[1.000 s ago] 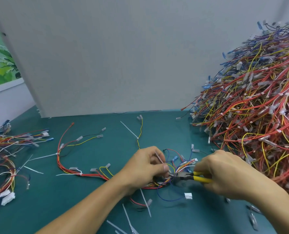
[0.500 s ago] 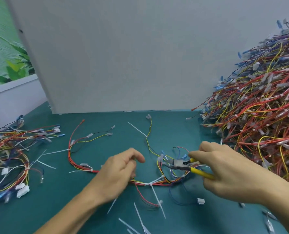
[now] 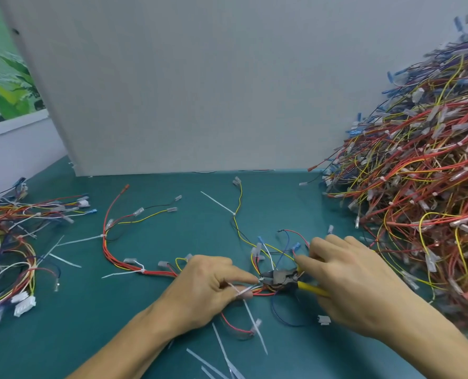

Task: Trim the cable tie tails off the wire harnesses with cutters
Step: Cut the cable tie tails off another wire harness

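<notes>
A teal table carries wire harnesses and loose cable-tie tails.

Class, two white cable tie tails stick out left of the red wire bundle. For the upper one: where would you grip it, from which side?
Pinch the upper tail mid-length, from above on its left: it lies flat on the mat, free end pointing left, its right end cinched to the red wire bundle.

cutters: yellow handles, dark grey head
table: teal green
cable ties: white
wire pile: red, yellow, blue
</notes>
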Demonstrator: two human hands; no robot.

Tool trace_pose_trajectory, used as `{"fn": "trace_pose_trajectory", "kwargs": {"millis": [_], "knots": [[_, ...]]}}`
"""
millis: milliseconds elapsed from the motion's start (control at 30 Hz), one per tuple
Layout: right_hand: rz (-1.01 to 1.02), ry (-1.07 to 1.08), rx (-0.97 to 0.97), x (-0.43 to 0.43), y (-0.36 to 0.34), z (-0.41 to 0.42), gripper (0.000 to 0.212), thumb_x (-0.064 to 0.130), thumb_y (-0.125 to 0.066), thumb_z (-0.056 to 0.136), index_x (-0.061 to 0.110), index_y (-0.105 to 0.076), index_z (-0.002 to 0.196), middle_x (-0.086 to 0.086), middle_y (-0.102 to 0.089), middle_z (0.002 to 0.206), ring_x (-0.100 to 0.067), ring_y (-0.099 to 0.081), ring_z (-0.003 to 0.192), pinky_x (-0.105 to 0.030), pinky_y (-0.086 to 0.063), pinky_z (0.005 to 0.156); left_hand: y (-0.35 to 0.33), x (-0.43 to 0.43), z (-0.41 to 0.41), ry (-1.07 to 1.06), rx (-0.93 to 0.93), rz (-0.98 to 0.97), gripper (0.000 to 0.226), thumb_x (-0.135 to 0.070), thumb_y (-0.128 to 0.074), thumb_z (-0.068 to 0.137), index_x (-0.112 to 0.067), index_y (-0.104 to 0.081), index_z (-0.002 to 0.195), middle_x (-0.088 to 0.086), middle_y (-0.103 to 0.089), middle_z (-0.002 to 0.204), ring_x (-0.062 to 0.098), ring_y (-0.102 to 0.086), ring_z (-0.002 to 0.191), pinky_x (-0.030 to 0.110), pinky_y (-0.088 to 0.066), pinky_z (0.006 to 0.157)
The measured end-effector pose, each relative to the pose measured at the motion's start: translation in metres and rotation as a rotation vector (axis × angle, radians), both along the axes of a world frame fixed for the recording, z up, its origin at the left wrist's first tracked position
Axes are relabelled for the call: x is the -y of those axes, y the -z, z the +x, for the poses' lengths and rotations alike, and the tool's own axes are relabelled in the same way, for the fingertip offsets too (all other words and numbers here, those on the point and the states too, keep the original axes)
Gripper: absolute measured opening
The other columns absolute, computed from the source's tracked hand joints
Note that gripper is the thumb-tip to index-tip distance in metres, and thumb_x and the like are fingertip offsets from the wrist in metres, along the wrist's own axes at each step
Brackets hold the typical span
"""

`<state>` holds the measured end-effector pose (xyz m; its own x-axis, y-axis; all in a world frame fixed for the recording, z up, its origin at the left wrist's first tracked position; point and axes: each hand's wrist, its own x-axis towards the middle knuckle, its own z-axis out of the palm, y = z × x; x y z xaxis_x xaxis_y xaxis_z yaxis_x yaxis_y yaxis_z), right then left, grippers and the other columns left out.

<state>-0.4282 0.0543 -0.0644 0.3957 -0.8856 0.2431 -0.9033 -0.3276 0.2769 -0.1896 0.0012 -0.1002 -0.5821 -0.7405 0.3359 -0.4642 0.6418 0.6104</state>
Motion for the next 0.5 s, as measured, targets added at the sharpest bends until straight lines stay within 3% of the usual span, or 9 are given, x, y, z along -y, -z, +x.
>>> {"fn": "trace_pose_trajectory", "kwargs": {"millis": [133, 300, 400, 500], "knots": [[-0.005, -0.019, -0.008, -0.0018, 0.0007, -0.0036, 0.025, 0.026, -0.081, 0.055, 0.022, -0.062, 0.07, 0.003, -0.053, 0.07, -0.023, -0.052, 0.059, -0.032, -0.041, 0.049, 0.0016, -0.0028, -0.0045, -0.021, -0.03, 0.046, 0.013, -0.021, -0.075, 0.082, -0.03, -0.077, 0.09, -0.023, -0.054, 0.058, -0.002, -0.053, 0.059, 0.006, -0.031, 0.057], [-0.051, -0.03, -0.014, -0.0027, 0.0025, -0.0016, 0.023, 0.019, -0.078, 0.053, 0.02, -0.062, 0.07, 0.001, -0.054, 0.069, -0.025, -0.052, 0.059, -0.033, -0.042, 0.048, 0.0038, -0.004, -0.0071, -0.091, -0.101, 0.134, 0.01, -0.021, -0.076, 0.081, -0.03, -0.077, 0.086, -0.022, -0.065, 0.066, 0.001, -0.06, 0.063, 0.009, -0.038, 0.06], [-0.094, -0.054, -0.033, -0.0019, 0.0045, 0.0001, 0.023, 0.017, -0.076, 0.051, 0.019, -0.064, 0.071, 0.0, -0.054, 0.069, -0.025, -0.051, 0.057, -0.033, -0.041, 0.048, 0.0052, -0.0026, -0.0073, -0.126, -0.146, 0.235, 0.008, -0.022, -0.075, 0.082, -0.03, -0.077, 0.082, -0.015, -0.072, 0.074, 0.007, -0.067, 0.069, 0.023, -0.051, 0.066], [-0.135, -0.074, -0.044, 0.0001, 0.0051, -0.0005, 0.026, 0.015, -0.075, 0.048, 0.018, -0.066, 0.073, 0.0, -0.054, 0.068, -0.025, -0.051, 0.056, -0.032, -0.04, 0.047, 0.0047, -0.0027, -0.0064, -0.159, -0.171, 0.336, 0.01, -0.025, -0.075, 0.082, -0.035, -0.076, 0.08, -0.004, -0.074, 0.075, 0.023, -0.069, 0.078, 0.036, -0.054, 0.073]]}}
